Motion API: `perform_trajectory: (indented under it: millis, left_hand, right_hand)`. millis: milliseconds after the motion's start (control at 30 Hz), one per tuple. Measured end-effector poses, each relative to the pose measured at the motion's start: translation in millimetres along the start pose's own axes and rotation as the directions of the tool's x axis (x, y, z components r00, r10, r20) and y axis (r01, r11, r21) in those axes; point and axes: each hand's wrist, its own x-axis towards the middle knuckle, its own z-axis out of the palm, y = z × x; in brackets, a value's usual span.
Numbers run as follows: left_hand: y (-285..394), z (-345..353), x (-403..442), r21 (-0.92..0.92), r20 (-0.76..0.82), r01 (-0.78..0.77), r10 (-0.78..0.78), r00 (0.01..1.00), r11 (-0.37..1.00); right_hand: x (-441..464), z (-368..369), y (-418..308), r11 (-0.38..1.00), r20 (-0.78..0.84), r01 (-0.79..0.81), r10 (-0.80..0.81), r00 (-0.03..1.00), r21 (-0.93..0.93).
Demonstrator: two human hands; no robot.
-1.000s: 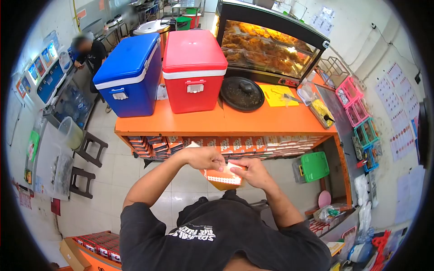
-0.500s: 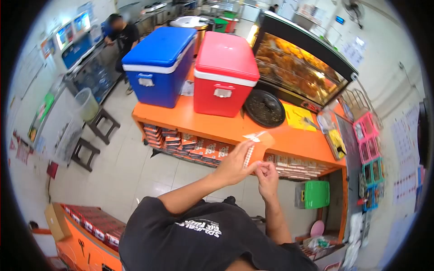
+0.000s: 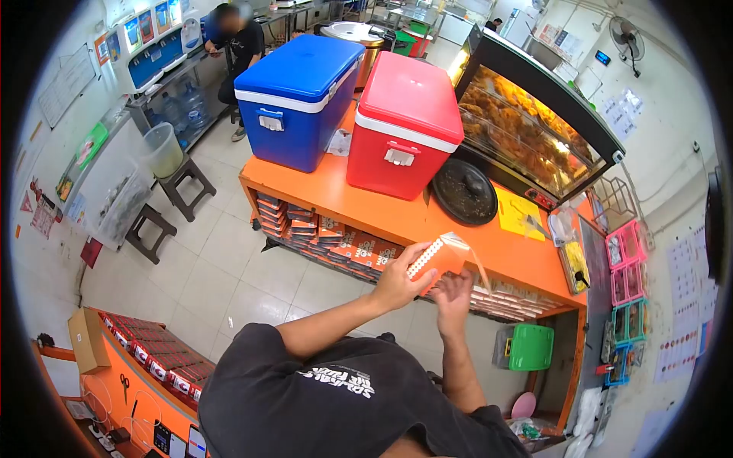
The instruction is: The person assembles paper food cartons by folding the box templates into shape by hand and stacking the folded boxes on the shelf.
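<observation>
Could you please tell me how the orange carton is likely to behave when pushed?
The orange carton will probably crease under pressure, as its edges look thin. It is likely light, since the left hand seems to mostly support it.

A single head-worn camera looks forward and down past the wearer's dark shirt (image 3: 321, 389) toward an orange counter (image 3: 527, 259).
</observation>
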Motion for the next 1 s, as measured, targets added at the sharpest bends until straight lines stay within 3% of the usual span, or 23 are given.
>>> perform_trajectory:
  millis: [67,200,333,433,533,667,800,833,900,1000]
  left_hand:
    - [1,-4,-3,0.053,-0.015,-0.025,0.026,1.000,0.998]
    - [1,-9,-11,0.157,-0.025,-0.098,0.103,0.994,0.983]
    - [-1,-13,-15,0.201,-0.015,-0.185,0.192,0.981,0.962]
    - [1,-16,-17,0.183,0.004,-0.141,0.143,0.990,0.973]
    - [-1,-28,-13,0.358,0.090,-0.381,0.374,0.923,0.853]
    - [-1,-36,-7,0.486,0.167,-0.477,0.458,0.873,0.732]
    - [4,-38,-4,0.545,0.115,-0.474,0.498,0.859,0.692]
    - [7,-38,-5,0.548,0.084,-0.459,0.501,0.862,0.699]
    - [8,-34,-4,0.538,0.002,-0.418,0.495,0.869,0.732]
    - [15,-26,-7,0.539,-0.092,-0.345,0.461,0.882,0.768]
  right_hand:
    - [7,-25,1,0.995,0.064,0.102,-0.100,0.993,-0.019]
    - [13,-26,-23,0.967,-0.058,-0.085,0.074,0.996,-0.239]
    - [19,-23,-18,0.949,-0.166,-0.172,0.130,0.977,-0.265]
    - [22,-37,-20,0.881,-0.079,-0.226,0.212,0.974,-0.415]
    - [33,-49,-41,0.877,-0.064,-0.128,0.111,0.992,-0.463]
    - [44,-50,-61,0.959,0.031,-0.219,0.228,0.973,-0.183]
    - [41,-46,-48,0.951,-0.024,-0.307,0.307,0.952,-0.022]
    - [39,-42,-39,0.958,-0.044,-0.200,0.196,0.980,-0.206]
    - [29,-24,-20,0.837,-0.023,0.014,-0.031,0.999,-0.547]
    - [15,8,-26,0.602,-0.039,0.111,-0.230,0.972,-0.790]
